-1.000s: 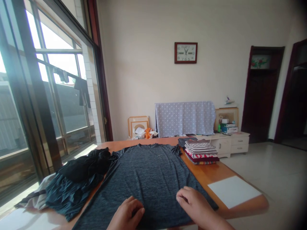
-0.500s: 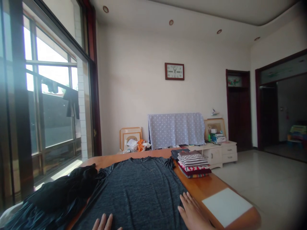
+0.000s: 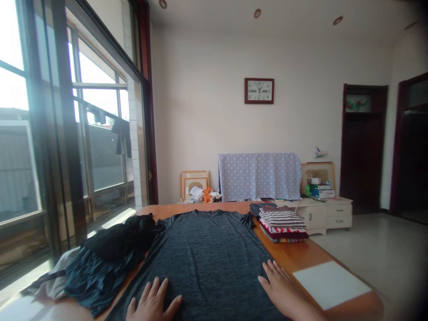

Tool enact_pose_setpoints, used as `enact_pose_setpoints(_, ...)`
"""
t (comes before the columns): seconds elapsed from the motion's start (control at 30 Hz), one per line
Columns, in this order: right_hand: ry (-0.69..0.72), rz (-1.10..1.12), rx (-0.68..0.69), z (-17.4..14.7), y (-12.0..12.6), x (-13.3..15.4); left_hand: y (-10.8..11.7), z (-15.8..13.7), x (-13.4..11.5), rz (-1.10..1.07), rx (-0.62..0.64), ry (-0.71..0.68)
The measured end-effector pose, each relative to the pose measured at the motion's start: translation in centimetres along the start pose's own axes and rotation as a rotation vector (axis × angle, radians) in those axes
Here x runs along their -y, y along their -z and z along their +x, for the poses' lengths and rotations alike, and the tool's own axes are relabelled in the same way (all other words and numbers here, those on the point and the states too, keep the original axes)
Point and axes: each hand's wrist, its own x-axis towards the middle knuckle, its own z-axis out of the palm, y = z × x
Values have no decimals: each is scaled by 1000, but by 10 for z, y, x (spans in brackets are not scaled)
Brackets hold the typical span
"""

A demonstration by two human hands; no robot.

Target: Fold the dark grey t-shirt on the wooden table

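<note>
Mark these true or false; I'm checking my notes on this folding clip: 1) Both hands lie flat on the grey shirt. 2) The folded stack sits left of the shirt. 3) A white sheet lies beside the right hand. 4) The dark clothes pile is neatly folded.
1) True: the left hand and right hand rest palm down on the shirt.
2) False: the stack sits to its right.
3) True: the sheet lies on the table right of that hand.
4) False: the pile is crumpled.
</note>
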Motion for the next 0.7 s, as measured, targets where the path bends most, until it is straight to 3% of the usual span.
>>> enact_pose_setpoints(0.17,45,10,-63,14,-6,-7,7,-2,0,-19,-108,16)
enact_pose_setpoints(0.43,122,-15,-28,31,-19,-11,31,18,15,-62,-106,-24)
enact_pose_setpoints(0.7,239,196,28,76,3,43,44,89,32,-191,-137,4)
